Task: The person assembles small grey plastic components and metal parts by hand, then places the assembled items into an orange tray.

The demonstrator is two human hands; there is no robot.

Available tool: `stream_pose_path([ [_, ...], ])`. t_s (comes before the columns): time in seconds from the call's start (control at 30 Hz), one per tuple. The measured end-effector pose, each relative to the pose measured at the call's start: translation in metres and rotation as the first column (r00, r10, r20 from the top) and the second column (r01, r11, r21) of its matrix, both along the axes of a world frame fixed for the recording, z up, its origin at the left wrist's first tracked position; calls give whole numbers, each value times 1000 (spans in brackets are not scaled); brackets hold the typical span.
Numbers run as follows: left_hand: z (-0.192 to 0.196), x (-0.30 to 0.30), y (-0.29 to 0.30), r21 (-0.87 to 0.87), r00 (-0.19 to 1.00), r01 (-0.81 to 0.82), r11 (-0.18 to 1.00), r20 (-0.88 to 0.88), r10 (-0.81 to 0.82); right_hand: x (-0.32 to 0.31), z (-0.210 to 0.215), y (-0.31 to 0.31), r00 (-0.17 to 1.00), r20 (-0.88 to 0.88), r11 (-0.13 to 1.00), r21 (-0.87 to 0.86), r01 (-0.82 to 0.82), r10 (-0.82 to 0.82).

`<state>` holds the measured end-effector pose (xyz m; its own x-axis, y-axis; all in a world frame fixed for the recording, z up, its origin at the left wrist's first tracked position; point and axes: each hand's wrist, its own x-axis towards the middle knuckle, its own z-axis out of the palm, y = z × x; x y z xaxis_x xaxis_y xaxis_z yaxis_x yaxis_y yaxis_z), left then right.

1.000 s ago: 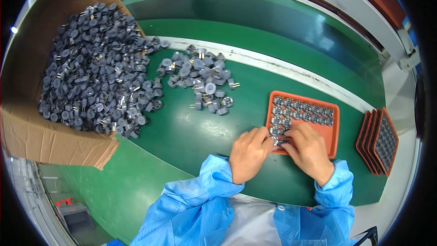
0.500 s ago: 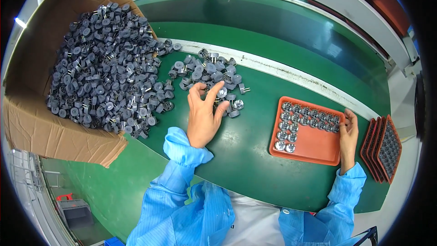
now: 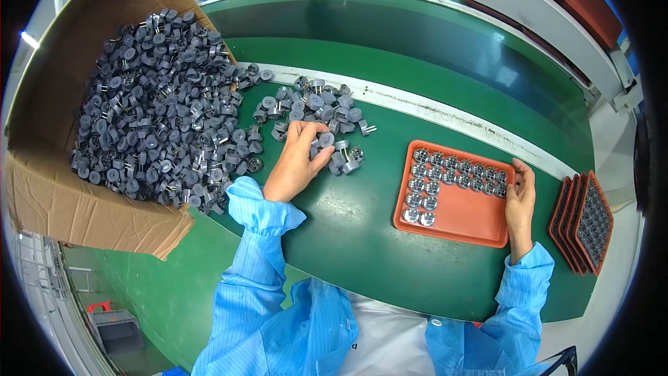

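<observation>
The loose grey round parts point(image 3: 341, 107) are lying heaped by the bench's point(image 3: 362, 244) far edge, left of its middle. My left hand point(image 3: 293, 163) is curving half-open there, thumb and forefinger about one part point(image 3: 326, 140); whether they are gripping, I can't tell. I'm probably picking, so the next move calls for a clean pinch. My right hand point(image 3: 521, 205), fingers bent, is touching the orange tray's point(image 3: 466, 212) right edge, its grip unclear.

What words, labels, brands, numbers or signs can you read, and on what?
None readable.
White shirt: a dark mark beside the blue jacket, too small to read.
Cardboard box: no print visible.
Orange tray and grey parts: no legible marking.
</observation>
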<state>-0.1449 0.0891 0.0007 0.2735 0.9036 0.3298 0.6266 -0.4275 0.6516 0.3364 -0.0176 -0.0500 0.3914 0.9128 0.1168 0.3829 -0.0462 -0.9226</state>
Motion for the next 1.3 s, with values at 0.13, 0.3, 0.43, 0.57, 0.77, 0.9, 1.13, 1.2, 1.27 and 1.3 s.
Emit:
stream_pose_path([
  [0.13,-12,-1,-5,56,999,-41,998,35,39,1,-2,16,999,-40,999,34,-9,10],
  [0.3,-21,-6,-12,-339,858,-2,941,482,176,-2,4,34,996,-84,999,37,-14,18],
  [0.43,-22,-9,-14,-427,798,4,904,546,254,-5,7,41,999,53,999,-43,-1,3],
  [0.57,-20,-7,-16,-470,679,30,882,657,327,-6,8,41,999,36,999,-40,-8,10],
  [0.77,-16,1,-17,-482,596,-28,876,696,401,-6,6,41,998,57,1000,-21,-14,15],
  [0.9,-15,7,-15,-377,529,-84,923,768,362,-2,2,41,996,85,999,-44,-5,9],
  [1.13,0,19,-20,-299,386,73,951,888,250,-22,44,38,761,629,969,247,-3,-158],
  [1.2,6,24,-20,-306,357,130,943,902,244,-41,76,31,730,663,946,315,-72,-165],
  [1.27,11,31,-18,-303,323,176,937,917,235,-74,102,23,774,631,908,353,-227,-52],
  [1.3,14,35,-15,-293,301,211,932,927,223,-93,112,17,806,587,894,319,-316,75],
])
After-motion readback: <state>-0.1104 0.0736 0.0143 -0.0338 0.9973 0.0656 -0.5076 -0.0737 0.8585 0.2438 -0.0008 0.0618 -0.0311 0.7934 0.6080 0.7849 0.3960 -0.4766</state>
